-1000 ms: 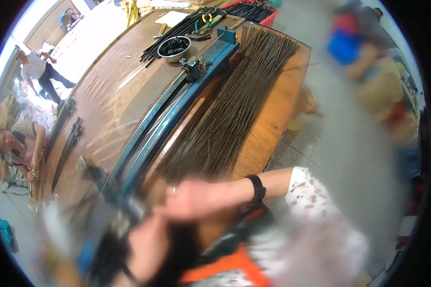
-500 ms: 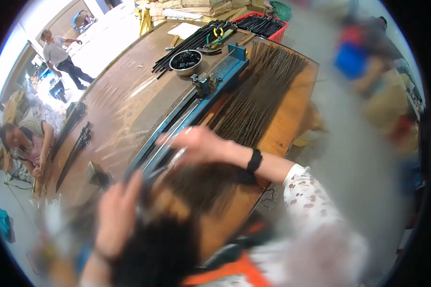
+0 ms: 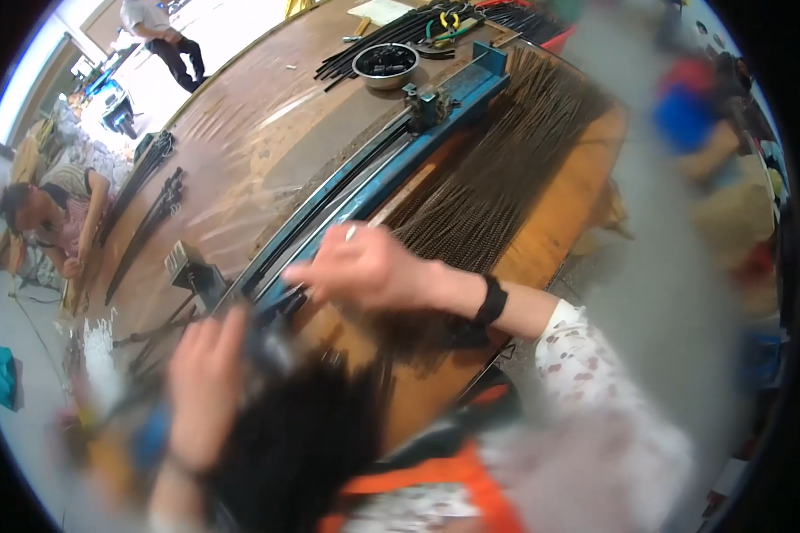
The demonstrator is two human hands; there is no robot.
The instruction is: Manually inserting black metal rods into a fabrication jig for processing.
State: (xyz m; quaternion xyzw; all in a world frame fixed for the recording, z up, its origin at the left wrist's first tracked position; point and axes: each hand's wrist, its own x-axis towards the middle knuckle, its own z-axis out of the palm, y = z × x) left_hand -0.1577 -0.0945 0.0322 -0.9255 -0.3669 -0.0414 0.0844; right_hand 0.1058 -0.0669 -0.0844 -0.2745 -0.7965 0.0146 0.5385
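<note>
A long blue metal rail fixture (image 3: 378,185) runs diagonally across the table, with a small metal clamp block (image 3: 427,108) near its far end. Over the near part of the rail is my right hand (image 3: 364,266), its fingers curled in; whatever they grip is hidden. My left hand (image 3: 206,377) is at the rail's near end, blurred, fingers pointing up, so its hold is unclear. A thin dark rod (image 3: 156,334) runs toward it from the left. To the right of the rail lies a dense bundle of long, thin brown coiled springs (image 3: 471,209). Dark hair (image 3: 302,444) covers part of the near area.
A metal bowl (image 3: 387,71) of black pieces stands beyond the rail, near black rods (image 3: 347,64) and green-and-yellow-handled pliers (image 3: 449,28). A metal block (image 3: 187,264) sits left of the rail. One person (image 3: 58,218) sits at the left edge; another (image 3: 169,44) stands farther back.
My right hand's fingers have curled in from a looser, more spread shape. My left hand stays near the rail's end. The whole view has shifted, so the table's far items appear higher and farther right.
</note>
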